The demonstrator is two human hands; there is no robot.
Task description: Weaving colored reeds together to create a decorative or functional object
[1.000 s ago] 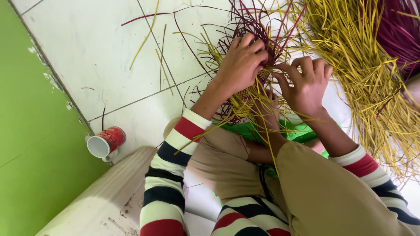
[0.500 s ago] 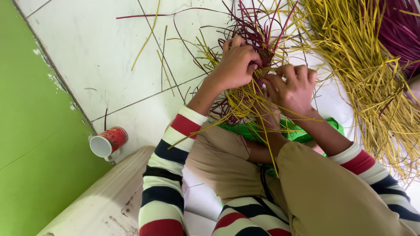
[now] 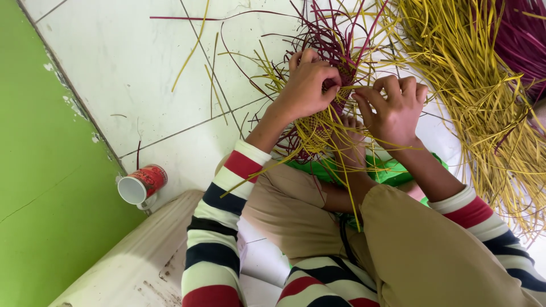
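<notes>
A half-woven piece of yellow and maroon strips (image 3: 318, 133) rests over my legs, loose strands fanning outward. My left hand (image 3: 307, 85) is closed on strands at its top edge, fingers curled over the maroon ones. My right hand (image 3: 392, 108) pinches a yellow strand right beside it, fingertips almost touching the left hand. Both arms wear striped sleeves. A bare foot (image 3: 350, 148) presses against the woven part under the hands.
A big heap of loose yellow strips (image 3: 472, 85) lies on the white tiled floor at right, maroon strips (image 3: 523, 40) behind it. A red and white cup (image 3: 142, 185) lies on its side by the green wall (image 3: 45, 187). Green cloth (image 3: 392, 170) sits beneath my legs.
Both hands shifted slightly while working the strands; the right hand's fingers have closed in toward the left hand. The view moved a little.
</notes>
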